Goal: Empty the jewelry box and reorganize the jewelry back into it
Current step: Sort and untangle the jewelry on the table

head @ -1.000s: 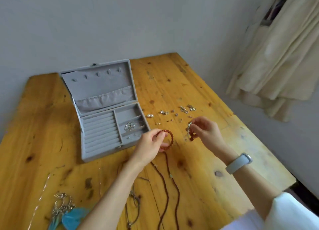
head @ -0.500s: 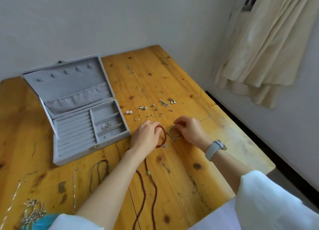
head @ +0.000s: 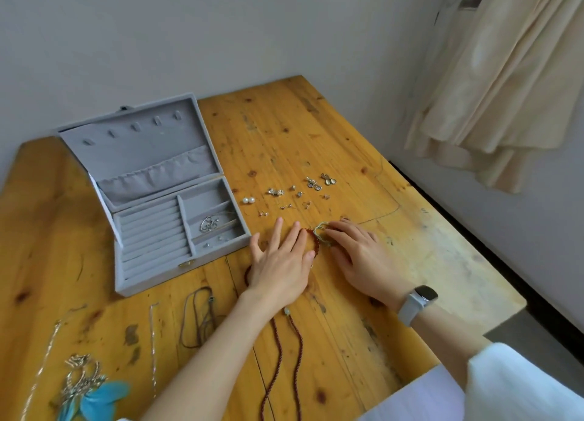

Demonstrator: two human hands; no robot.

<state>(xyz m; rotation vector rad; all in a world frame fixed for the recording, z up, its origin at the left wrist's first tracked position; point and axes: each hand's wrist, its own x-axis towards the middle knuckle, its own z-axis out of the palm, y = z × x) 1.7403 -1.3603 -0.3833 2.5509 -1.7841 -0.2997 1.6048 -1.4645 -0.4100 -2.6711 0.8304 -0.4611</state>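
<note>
The grey jewelry box [head: 151, 250] stands open on the wooden table [head: 316, 129], with a silver pendant [head: 208, 224] and small studs in its right compartments. My left hand [head: 279, 264] lies flat with straight fingers beside a red bead bracelet [head: 314, 240]. My right hand [head: 360, 257] rests on the table, its fingertips touching a pale green cord bracelet [head: 320, 231] that lies against the red one. Several small earrings [head: 297, 193] are laid out beyond both hands.
A dark red cord necklace [head: 284, 357] runs from under my left hand to the near edge. A brown cord necklace [head: 199, 316], thin chains [head: 154, 341] and a blue feather ornament [head: 91, 395] lie at the near left. A curtain [head: 505, 72] hangs right.
Both hands came down from above the table. My left hand let go of the red bead bracelet and flattened; my right hand set the green cord bracelet down beside it.
</note>
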